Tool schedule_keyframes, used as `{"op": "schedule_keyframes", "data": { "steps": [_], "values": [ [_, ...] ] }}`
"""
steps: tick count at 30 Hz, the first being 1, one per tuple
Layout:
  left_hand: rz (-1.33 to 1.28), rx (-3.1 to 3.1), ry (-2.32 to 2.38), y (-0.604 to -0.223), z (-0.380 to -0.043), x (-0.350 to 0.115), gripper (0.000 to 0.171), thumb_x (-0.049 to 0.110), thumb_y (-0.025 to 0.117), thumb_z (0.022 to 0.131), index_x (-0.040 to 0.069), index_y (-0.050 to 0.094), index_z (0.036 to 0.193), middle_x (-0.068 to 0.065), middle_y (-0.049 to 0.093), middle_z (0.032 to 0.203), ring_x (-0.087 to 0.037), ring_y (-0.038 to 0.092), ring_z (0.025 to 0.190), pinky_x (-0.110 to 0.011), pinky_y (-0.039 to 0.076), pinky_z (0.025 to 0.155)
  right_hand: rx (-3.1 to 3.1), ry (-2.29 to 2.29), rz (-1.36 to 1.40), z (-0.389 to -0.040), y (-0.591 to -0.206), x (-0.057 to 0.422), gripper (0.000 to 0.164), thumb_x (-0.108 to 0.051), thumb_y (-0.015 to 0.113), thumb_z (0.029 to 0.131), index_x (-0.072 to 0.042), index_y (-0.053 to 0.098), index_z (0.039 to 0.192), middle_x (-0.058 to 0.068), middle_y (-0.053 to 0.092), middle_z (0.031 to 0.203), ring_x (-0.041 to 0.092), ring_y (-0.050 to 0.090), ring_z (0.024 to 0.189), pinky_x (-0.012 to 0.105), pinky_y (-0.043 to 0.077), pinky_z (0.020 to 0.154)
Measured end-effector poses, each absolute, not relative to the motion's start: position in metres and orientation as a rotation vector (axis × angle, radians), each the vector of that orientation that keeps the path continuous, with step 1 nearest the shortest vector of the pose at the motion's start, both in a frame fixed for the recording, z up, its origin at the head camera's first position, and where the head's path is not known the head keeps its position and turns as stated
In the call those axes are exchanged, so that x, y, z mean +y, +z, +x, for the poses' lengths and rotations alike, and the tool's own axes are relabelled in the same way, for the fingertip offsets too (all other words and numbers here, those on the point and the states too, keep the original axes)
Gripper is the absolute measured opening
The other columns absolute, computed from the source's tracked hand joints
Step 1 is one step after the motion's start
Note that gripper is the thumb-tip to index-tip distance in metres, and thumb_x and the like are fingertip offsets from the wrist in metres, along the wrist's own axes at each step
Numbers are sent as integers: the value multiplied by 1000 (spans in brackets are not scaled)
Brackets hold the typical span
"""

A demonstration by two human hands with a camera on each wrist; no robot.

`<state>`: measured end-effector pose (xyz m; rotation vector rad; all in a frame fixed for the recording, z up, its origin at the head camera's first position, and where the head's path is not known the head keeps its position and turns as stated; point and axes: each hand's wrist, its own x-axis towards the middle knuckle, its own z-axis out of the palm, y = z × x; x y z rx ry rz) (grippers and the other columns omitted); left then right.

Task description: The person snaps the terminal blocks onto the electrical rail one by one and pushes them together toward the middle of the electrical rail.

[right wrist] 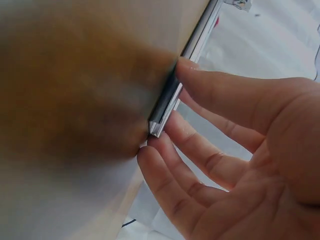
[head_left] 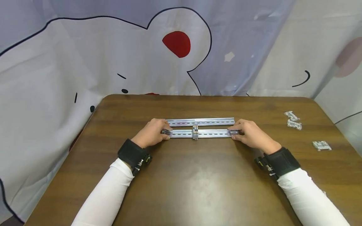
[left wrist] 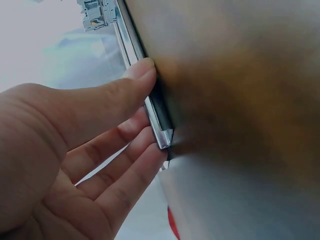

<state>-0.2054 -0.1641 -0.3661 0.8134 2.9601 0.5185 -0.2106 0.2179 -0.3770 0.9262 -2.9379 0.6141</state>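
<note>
Toward the far side of a wooden table [head_left: 192, 175], a metal rail [head_left: 181, 134] bearing small blocks [head_left: 195, 132] is pinched at its 2 ends by a person's left hand [head_left: 152, 132] and right hand [head_left: 251, 134], another rail [head_left: 209, 121] just beyond, pale pieces [head_left: 321, 145] farther right.

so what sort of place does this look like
Probably an indoor assembly spot, perhaps a makeshift one, though I can't be sure. The signs are a wooden table, a printed cloth hanging behind it, and a slotted metal rail with small blocks sitting across it.
</note>
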Motion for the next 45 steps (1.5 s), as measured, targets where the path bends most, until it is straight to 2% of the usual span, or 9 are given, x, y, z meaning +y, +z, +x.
{"op": "schedule_keyframes", "data": {
  "steps": [7,16,20,24,30,33,37,40,45],
  "values": [
    [735,2939,536,-370,-223,-164,31,13,81,81,5,76,111,-12,71,114,-28,65,107,-41,52,90,-2926,558,902,-226,-379,213,37,-2,78,80,0,72,116,21,70,102,34,65,95,45,51,79],
    [713,2929,657,-358,-248,-174,31,20,80,82,5,76,110,-15,72,107,-29,64,96,-40,53,81,-2941,582,754,-247,-365,208,29,-13,74,86,3,72,110,21,72,98,34,65,92,46,50,79],
    [633,2982,677,-360,-259,-177,33,21,77,85,3,74,112,-18,71,109,-31,61,104,-44,49,89,-2971,561,725,-259,-363,208,32,-12,73,86,5,69,113,26,66,99,37,61,95,48,47,82],
    [579,2958,682,-367,-265,-179,31,20,79,83,3,74,108,-15,72,109,-29,59,105,-43,46,92,-3037,599,717,-268,-366,205,30,-13,76,83,4,70,106,22,67,94,33,60,90,42,46,78],
    [520,2985,836,-371,-269,-180,22,15,85,75,6,66,82,-10,67,81,-23,56,78,-32,43,71,-2947,719,549,-271,-365,203,20,-14,85,73,-6,67,79,10,71,75,23,62,70,30,43,64],
    [504,3054,930,-366,-271,-179,16,14,85,76,9,70,76,-7,67,73,-21,56,72,-30,41,65,-2762,754,515,-269,-360,206,18,-12,86,72,-8,68,74,9,73,69,18,62,63,27,43,60],
    [497,3130,1077,-350,-268,-181,5,17,80,82,13,77,82,-6,73,78,-20,61,76,-29,43,65,-2544,855,488,-262,-347,212,11,-11,82,79,-7,72,82,11,76,75,13,65,60,17,45,57],
    [543,3100,1181,-331,-258,-182,8,18,73,88,14,78,94,-7,76,85,-22,68,73,-31,47,62,-2504,1055,503,-250,-333,219,10,-11,75,86,-6,72,94,14,76,80,10,68,58,14,50,54],
    [621,2955,1135,-309,-228,-181,22,19,72,90,13,72,111,-11,72,89,-23,64,62,-29,46,54,-2669,1301,487,-215,-317,234,29,-21,76,87,-13,70,114,8,75,80,14,72,65,21,55,63]
  ]
}}
